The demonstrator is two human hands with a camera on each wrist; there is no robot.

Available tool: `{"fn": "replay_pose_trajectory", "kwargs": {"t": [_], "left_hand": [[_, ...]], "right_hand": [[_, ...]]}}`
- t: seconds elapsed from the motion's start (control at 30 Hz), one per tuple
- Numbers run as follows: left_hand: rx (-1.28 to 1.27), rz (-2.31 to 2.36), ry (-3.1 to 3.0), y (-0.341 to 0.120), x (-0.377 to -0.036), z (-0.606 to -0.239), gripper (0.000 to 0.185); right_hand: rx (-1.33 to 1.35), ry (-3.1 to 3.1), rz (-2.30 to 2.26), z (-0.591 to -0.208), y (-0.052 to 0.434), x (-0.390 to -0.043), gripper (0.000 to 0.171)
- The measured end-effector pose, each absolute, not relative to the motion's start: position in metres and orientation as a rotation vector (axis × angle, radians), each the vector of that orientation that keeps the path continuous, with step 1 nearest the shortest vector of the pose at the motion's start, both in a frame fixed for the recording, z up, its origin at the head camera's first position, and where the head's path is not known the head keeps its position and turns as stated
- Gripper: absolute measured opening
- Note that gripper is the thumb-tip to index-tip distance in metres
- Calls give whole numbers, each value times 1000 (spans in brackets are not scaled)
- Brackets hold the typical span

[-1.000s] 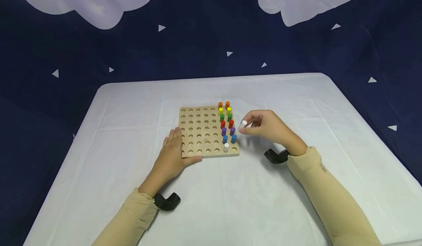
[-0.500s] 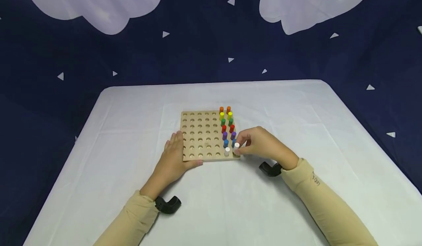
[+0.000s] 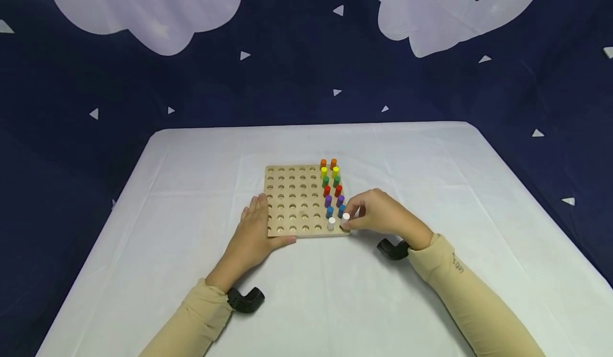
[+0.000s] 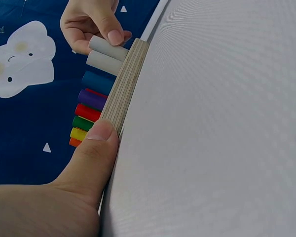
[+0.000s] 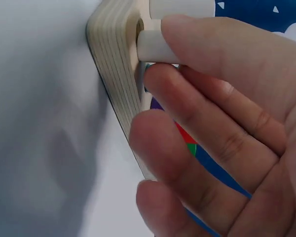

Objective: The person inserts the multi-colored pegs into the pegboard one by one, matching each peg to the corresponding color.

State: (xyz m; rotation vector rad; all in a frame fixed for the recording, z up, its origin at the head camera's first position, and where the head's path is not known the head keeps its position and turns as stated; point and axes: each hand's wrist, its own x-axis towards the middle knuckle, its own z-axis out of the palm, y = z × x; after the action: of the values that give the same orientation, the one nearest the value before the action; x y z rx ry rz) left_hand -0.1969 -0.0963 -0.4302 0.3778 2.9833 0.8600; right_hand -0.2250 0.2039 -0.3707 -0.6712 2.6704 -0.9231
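Hands (image 3: 383,216) on round white peg (image 3: 346,217)

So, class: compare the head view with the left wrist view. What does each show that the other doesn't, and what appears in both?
Only the head view shows the board's empty holes, the white table around it, both sleeves and the pegs standing in two columns. Only the left wrist view shows the layered side edge of the pegboard with the left thumb pressed against it. Both show the right hand pinching a white peg at the board's corner, a second white peg beside it, and the coloured pegs.
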Motion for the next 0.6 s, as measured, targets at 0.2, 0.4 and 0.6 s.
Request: {"fn": "replay_pose_trajectory", "kwargs": {"t": [0.2,0.4,0.6], "left_hand": [[378,856,2992,-97,-198,-430,128],[377,854,2992,-97,-199,-429,128],[382,858,2993,-97,-198,-427,127]], "right_hand": [[-692,2673,-885,-369,202,-226,12],[-722,2700,-824,-368,201,-225,11],[-699,2744,-742,-368,198,-222,12]]}}
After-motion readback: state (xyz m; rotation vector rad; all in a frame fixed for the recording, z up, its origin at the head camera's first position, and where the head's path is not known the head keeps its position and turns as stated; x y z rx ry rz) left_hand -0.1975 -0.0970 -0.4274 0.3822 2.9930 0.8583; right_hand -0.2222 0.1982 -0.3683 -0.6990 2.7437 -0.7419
